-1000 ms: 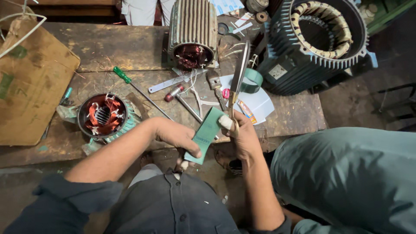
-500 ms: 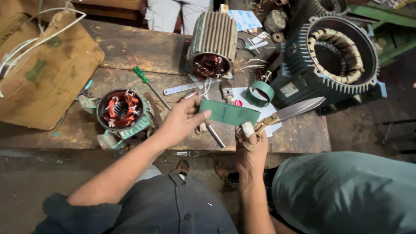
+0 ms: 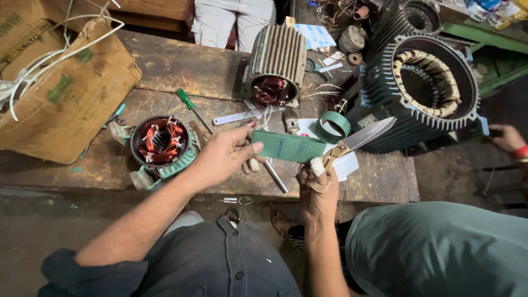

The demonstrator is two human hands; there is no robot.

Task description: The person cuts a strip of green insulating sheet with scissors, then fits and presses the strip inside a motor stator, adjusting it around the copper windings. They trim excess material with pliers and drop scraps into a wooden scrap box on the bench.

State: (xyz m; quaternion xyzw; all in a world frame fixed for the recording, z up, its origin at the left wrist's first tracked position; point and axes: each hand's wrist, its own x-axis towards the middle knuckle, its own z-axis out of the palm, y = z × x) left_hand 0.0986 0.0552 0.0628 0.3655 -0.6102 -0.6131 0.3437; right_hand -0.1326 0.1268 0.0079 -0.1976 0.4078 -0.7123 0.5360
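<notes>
Left hand [image 3: 220, 157] pinches green insulation paper strip [image 3: 289, 147]; right hand [image 3: 316, 187] grips scissors [image 3: 357, 140], both just right of small copper-wound stator [image 3: 160, 142].

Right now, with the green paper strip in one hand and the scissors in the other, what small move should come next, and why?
Probably bring the scissors onto the green strip and close them. The left hand holds the strip flat by one end, the right hand grips the scissors, and their blades point past the strip's free end, over the wooden bench, not yet around it.
</notes>
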